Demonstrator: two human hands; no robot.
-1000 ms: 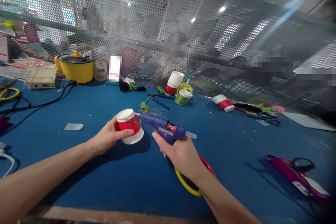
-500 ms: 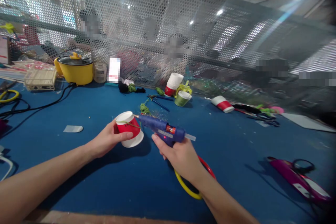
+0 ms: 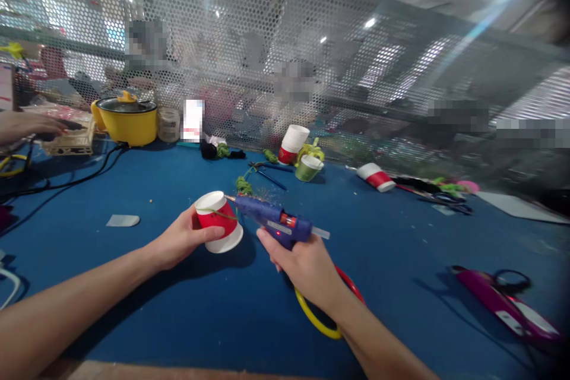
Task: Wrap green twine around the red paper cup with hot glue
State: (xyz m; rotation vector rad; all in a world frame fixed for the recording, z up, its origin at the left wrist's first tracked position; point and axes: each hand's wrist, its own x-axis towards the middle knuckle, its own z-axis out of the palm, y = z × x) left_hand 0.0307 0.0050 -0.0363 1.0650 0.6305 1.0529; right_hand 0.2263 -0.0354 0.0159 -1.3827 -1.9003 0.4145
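My left hand (image 3: pixel 189 233) is closed around a red and white paper cup (image 3: pixel 220 222), which is tilted with its wide rim downward. A thin green strand of yarn (image 3: pixel 215 211) runs across the cup's side. In my right hand (image 3: pixel 305 264) is a blue hot glue gun (image 3: pixel 274 218), gripped by its handle, with a clear glue stick (image 3: pixel 320 233) out of its back and a small red light on. Its nozzle points at the cup's upper right edge; whether it touches cannot be made out. Green yarn (image 3: pixel 244 185) lies just behind the cup.
Stacked paper cups (image 3: pixel 294 141), a green cup (image 3: pixel 309 168) and blue-handled pliers (image 3: pixel 271 178) lie toward the back. A yellow pot (image 3: pixel 129 124) stands back left, near another person's hand (image 3: pixel 27 128). A red-and-yellow ring (image 3: pixel 318 326) lies under my right forearm; a purple device (image 3: pixel 503 303) is at right.
Another person's hand has come in at the far left, over the crate beside the pot. My hands, the cup and the glue gun have stayed nearly still.
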